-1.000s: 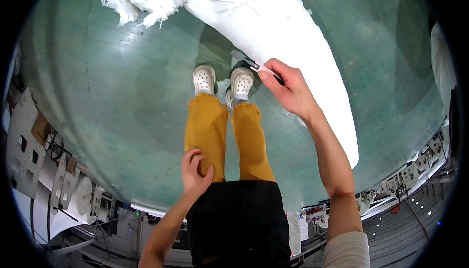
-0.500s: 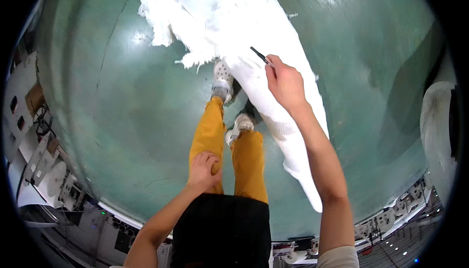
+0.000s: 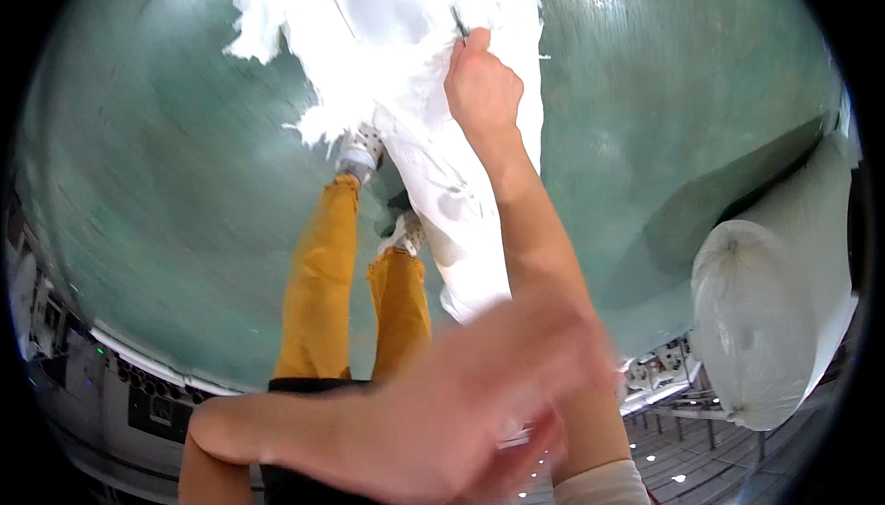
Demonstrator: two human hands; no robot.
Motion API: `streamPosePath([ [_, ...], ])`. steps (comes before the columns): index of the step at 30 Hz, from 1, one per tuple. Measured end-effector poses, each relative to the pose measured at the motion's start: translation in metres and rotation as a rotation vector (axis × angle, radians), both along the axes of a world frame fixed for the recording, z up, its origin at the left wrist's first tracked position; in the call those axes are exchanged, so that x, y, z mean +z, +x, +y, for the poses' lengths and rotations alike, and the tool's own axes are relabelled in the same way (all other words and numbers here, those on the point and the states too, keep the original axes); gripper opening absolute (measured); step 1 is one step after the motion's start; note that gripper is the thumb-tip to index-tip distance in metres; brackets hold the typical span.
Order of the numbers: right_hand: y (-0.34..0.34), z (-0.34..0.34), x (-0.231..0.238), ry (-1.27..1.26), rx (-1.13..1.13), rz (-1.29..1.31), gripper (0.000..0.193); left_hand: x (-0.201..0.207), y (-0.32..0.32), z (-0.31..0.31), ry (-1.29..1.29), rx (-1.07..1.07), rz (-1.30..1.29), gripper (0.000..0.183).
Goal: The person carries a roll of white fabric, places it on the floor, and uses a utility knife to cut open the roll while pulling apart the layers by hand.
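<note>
A long heap of white sheet material (image 3: 406, 90) with ragged, fluffy edges lies on the floor before me, bright with glare. My right hand (image 3: 484, 90) is over its upper part, fingers closed around a slim dark tool (image 3: 459, 22) whose kind I cannot make out. The tool's thin end points away from me. Close to the camera, my left hand (image 3: 525, 376) crosses in front of my right forearm. Motion smears its fingers, and whether it touches the arm or holds anything does not show.
Shiny green floor (image 3: 627, 72) surrounds the white heap. A large bundle in translucent plastic wrapping (image 3: 756, 321) stands at the right. My light perforated shoes (image 3: 406, 233) are beside the heap's left edge. Dark equipment (image 3: 166, 413) lines the lower left rim.
My left hand has risen from my left thigh and swung right across my right forearm. My right hand has moved farther up the white material with the tool. The whole view has shifted.
</note>
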State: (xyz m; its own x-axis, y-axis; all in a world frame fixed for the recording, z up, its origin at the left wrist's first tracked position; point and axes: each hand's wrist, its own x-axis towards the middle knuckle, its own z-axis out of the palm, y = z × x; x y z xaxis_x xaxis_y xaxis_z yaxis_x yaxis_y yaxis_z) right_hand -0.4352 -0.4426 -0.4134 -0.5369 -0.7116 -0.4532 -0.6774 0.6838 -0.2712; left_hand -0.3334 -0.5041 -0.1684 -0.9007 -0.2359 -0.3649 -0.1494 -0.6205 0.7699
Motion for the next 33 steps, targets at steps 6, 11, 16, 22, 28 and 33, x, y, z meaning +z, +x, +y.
streamPosePath([
  [6,0.011,0.011,-0.001,0.061,0.042,-0.032,0.02,0.056,-0.033,0.054,0.189,0.43,0.16,0.029],
  [11,0.013,0.038,-0.002,0.108,-0.005,-0.038,0.019,0.068,-0.023,0.096,0.344,0.507,0.254,0.03],
  [16,0.026,0.088,-0.008,0.113,0.05,0.015,0.015,0.068,-0.001,0.134,0.533,0.48,0.308,0.03],
  [22,0.039,0.133,-0.003,-0.028,-0.013,-0.072,0.022,0.046,0.051,0.169,0.572,0.391,0.004,0.033],
  [28,0.03,0.176,0.001,0.093,-0.059,-0.126,0.022,-0.016,0.145,0.209,0.191,0.09,-0.672,0.032],
  [33,0.06,0.264,0.007,0.247,-0.056,-0.169,0.02,-0.095,0.167,0.167,0.084,0.106,-0.867,0.024],
])
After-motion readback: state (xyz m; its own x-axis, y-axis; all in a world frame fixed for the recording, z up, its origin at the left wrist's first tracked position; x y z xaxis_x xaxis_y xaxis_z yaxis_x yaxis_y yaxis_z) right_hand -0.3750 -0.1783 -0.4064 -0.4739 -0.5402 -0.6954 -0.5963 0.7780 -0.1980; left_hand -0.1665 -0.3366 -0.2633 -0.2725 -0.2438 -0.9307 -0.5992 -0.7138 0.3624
